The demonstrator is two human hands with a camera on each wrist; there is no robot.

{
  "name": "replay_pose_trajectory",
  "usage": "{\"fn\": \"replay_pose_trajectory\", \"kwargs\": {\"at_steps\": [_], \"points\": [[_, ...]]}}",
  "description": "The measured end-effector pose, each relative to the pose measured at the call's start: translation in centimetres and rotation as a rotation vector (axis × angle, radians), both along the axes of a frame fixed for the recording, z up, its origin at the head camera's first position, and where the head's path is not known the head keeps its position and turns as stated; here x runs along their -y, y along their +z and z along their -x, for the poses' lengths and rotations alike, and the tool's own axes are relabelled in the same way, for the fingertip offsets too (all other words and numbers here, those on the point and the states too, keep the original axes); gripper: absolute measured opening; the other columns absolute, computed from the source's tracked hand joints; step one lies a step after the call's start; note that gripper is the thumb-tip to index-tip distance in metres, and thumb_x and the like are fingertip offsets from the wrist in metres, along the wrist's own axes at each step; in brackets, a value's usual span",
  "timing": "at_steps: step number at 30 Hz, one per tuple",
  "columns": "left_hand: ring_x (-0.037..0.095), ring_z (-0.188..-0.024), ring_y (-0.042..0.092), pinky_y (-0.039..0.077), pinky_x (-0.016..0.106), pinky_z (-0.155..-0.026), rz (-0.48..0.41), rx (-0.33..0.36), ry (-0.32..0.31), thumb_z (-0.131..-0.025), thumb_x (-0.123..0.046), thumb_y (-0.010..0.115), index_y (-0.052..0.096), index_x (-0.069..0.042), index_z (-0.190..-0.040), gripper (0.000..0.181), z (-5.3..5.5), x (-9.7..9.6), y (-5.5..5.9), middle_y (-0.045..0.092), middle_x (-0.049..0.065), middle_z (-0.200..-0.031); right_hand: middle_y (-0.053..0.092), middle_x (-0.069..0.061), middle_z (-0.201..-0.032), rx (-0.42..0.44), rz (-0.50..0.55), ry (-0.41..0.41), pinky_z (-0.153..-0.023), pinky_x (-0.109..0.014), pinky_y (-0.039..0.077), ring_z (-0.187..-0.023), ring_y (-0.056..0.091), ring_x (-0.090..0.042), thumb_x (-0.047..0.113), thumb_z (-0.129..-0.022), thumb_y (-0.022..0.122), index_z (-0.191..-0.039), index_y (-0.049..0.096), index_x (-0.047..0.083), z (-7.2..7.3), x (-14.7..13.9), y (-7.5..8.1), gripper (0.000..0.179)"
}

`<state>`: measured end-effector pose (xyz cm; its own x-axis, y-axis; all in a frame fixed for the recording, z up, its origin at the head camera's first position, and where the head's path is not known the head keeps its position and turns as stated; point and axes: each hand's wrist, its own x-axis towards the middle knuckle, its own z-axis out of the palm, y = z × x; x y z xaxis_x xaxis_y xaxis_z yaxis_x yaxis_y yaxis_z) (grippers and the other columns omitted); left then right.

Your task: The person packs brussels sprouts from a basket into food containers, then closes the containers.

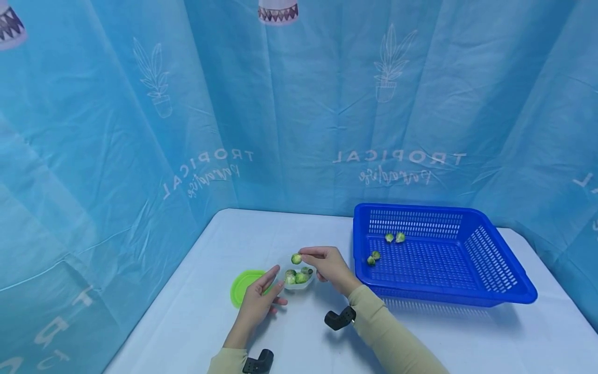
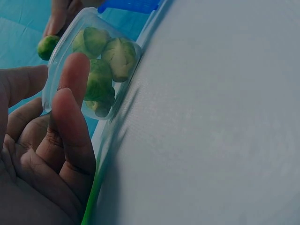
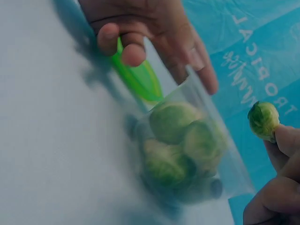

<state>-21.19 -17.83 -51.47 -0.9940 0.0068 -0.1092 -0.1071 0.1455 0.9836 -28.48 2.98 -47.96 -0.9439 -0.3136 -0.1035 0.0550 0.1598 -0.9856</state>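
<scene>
pinching one brussels sprout (image 1: pixel 296 258) just above a clear tub (image 1: pixel 299 286) with more sprouts (image 1: pixel 301 278) inside, that's the right hand (image 1: pixel 330 266). left hand (image 1: pixel 256 300) is relaxed, fingers loose beside the tub, can't tell if touching. green lid (image 1: pixel 239 288) lies partly behind it. blue basket (image 1: pixel 434 265) has four sprouts (image 1: pixel 400 237).

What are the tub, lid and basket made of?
Tub: likely plastic, smooth, translucent; sprouts show through its wall. Lid: probably plastic, opaque; evenly coloured green with a ringed edge. Basket: looks like rigid plastic, slightly glossy; regular, moulded-looking slots.
</scene>
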Motion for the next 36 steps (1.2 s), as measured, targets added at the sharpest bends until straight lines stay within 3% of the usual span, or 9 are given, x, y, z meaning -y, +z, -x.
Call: {"fn": "replay_pose_trajectory", "kwargs": {"at_steps": [6,12,16,22,31,36], "points": [[0.028,-0.078,0.071,0.054,0.029,-0.052,-0.013,0.015,-0.007,-0.09,-0.034,0.063,0.041,-0.027,-0.143,0.057,0.0,0.0,0.2,0.041,0.004,-0.149,0.07,0.003,-0.109,0.009,-0.027,-0.052,-0.041,-0.02,0.036,-0.044,0.041,-0.01,0.036,-0.088,0.066,-0.114,0.069,0.023,0.3,0.0,-1.1,0.029],[0.031,-0.079,0.071,0.055,0.031,-0.054,-0.011,0.014,-0.023,-0.092,-0.027,0.061,0.042,-0.021,-0.143,0.055,-0.8,-0.2,2.0,0.041,0.008,-0.149,0.071,0.004,-0.106,0.005,-0.036,-0.072,-0.04,-0.02,0.037,-0.042,0.04,-0.009,0.033,-0.088,0.066,-0.114,0.07,0.024,0.3,0.2,-1.8,0.028],[0.03,-0.078,0.071,0.054,0.031,-0.052,-0.009,-0.006,-0.028,-0.092,-0.027,0.061,0.041,-0.019,-0.143,0.055,-1.1,-0.4,2.5,0.04,0.012,-0.148,0.071,0.005,-0.107,-0.027,-0.043,-0.058,-0.04,-0.022,0.04,-0.042,0.043,-0.011,0.034,-0.087,0.067,-0.113,0.07,0.025,0.5,0.4,-2.0,0.027],[0.026,-0.076,0.071,0.055,0.031,-0.054,-0.006,0.006,-0.034,-0.093,-0.027,0.061,0.042,-0.02,-0.143,0.054,-1.1,-0.3,2.4,0.04,0.01,-0.149,0.071,0.005,-0.107,-0.053,-0.047,-0.033,-0.042,-0.028,0.044,-0.042,0.044,-0.013,0.036,-0.086,0.067,-0.114,0.07,0.023,1.0,0.5,-2.4,0.03],[0.026,-0.078,0.071,0.055,0.03,-0.055,-0.016,0.007,-0.03,-0.093,-0.027,0.061,0.043,-0.022,-0.142,0.052,-1.0,-0.3,2.6,0.042,0.005,-0.149,0.07,0.006,-0.111,-0.059,-0.033,-0.035,-0.042,-0.025,0.042,-0.042,0.043,-0.011,0.031,-0.088,0.067,-0.115,0.07,0.021,1.2,0.2,-2.7,0.029],[0.024,-0.076,0.071,0.054,0.029,-0.053,-0.003,0.012,-0.009,-0.092,-0.031,0.062,0.044,-0.027,-0.141,0.053,-0.2,-0.1,0.7,0.043,0.001,-0.148,0.071,0.006,-0.11,-0.044,-0.037,-0.039,-0.042,-0.023,0.04,-0.042,0.042,-0.01,0.031,-0.088,0.067,-0.113,0.071,0.023,1.2,0.1,-3.1,0.027]]}}
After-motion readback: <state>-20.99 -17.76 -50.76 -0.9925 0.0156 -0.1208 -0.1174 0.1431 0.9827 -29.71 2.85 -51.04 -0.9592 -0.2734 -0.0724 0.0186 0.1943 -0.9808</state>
